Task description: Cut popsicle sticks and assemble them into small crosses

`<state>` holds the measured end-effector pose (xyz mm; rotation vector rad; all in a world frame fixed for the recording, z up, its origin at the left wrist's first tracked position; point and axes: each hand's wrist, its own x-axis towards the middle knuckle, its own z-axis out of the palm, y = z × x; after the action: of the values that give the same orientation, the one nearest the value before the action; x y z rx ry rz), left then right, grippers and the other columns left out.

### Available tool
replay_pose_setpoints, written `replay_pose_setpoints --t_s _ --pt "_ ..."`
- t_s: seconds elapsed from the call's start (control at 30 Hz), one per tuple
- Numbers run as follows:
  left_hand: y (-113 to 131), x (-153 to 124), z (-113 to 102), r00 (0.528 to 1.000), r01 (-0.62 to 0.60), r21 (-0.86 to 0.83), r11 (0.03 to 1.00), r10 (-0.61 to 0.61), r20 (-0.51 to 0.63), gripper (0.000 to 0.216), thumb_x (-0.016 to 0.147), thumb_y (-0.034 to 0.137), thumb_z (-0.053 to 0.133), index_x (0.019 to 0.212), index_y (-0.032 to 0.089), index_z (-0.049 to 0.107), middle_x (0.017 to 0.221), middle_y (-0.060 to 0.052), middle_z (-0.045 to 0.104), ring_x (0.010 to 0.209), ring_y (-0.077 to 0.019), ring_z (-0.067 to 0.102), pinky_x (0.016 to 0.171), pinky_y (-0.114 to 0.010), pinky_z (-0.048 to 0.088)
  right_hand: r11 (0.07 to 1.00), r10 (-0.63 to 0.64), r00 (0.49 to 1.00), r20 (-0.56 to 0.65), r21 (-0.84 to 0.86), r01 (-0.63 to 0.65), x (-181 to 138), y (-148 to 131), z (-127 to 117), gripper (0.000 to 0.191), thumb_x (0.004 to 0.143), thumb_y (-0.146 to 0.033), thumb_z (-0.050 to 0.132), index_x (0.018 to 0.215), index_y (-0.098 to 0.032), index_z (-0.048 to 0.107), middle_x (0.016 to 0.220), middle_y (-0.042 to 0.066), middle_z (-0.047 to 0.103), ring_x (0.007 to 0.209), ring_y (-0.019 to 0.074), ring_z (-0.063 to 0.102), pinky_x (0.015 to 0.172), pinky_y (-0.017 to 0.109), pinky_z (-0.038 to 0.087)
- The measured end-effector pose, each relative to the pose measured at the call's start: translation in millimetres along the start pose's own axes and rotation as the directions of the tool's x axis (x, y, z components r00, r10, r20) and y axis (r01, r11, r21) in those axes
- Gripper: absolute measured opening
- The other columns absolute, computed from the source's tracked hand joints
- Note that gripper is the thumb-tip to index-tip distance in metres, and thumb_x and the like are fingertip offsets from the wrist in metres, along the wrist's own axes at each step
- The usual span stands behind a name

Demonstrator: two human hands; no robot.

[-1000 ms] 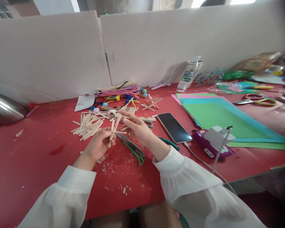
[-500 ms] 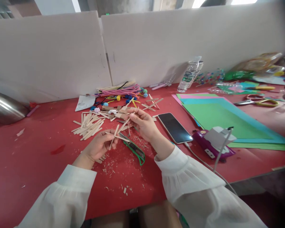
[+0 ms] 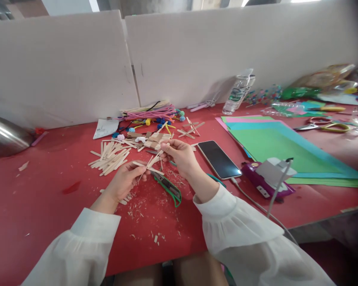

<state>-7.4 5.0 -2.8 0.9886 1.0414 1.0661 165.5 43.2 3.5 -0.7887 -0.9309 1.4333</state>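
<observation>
Around right hand, phone, green cutter, wood scraps

- held sticks kinda mid-frame, just up-left of the cutter
- stick pile left of those
- pipe cleaners behind, near the panel
- phone right of centre, paper sheets further right, bottle behind them

This looks like a craft workspace: the red desk, with white panels along its far edge, carries wooden sticks, coloured paper and scissors towards the right edge, and wood scraps near the front edge.
</observation>
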Motion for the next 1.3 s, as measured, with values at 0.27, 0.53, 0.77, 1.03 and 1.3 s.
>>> replay_pose_setpoints --t_s 0.27,0.53,0.77,1.03,1.3 --pt "0 -1 -1 0.999 0.014 0.050 0.999 -0.016 0.032 0.020 0.058 0.030 0.074 0.065 0.012 0.066 0.063 -0.003 0.068 0.052 -0.0097 0.058 0.055 -0.021 0.047 0.998 -0.042 0.995 0.090 -0.050 0.047 -2 -5 -1 0.023 0.061 -0.032 0.073 0.070 -0.014 0.061 0.055 -0.004 0.059 0.046 0.0044 0.053 0.046 0.017 0.046" --pt "0 -1 1 1.000 0.009 0.021 1.000 -0.009 0.013 0.023 0.057 0.030 0.076 0.070 0.014 0.067 0.070 -0.004 0.070 0.061 -0.0142 0.064 0.063 -0.025 0.052 0.998 0.038 0.999 0.021 -0.053 -0.037 1 -4 -3 0.029 0.053 -0.034 0.077 0.066 -0.015 0.058 0.054 -0.003 0.060 0.046 0.0069 0.056 0.046 0.019 0.048" --pt "-3 0 2 0.998 -0.062 0.098 0.993 0.059 0.031 0.022 0.061 0.032 0.074 0.072 0.013 0.068 0.072 -0.005 0.070 0.065 -0.0160 0.065 0.067 -0.029 0.052 0.987 0.079 0.994 0.074 -0.148 -0.068 -1 -1 -2 0.029 0.057 -0.036 0.075 0.065 -0.015 0.058 0.050 -0.002 0.059 0.042 0.0073 0.054 0.043 0.019 0.045" --pt "-1 1 3 1.000 -0.009 0.043 0.999 0.009 -0.004 0.021 0.061 0.031 0.072 0.068 0.013 0.065 0.063 -0.003 0.067 0.057 -0.0129 0.062 0.060 -0.025 0.051 0.976 0.212 0.952 0.223 -0.096 -0.195 -4 11 1 0.030 0.056 -0.038 0.075 0.069 -0.014 0.065 0.055 -0.002 0.062 0.048 0.0062 0.056 0.050 0.018 0.046" --pt "2 -1 7 0.999 0.050 -0.023 0.998 -0.050 -0.005 0.017 0.063 0.028 0.067 0.068 0.012 0.066 0.064 -0.004 0.067 0.054 -0.0113 0.059 0.055 -0.022 0.049 0.972 0.236 0.928 0.289 -0.084 -0.221 -2 9 -4 0.028 0.057 -0.034 0.076 0.074 -0.013 0.068 0.056 -0.003 0.062 0.045 0.0033 0.052 0.046 0.015 0.042"
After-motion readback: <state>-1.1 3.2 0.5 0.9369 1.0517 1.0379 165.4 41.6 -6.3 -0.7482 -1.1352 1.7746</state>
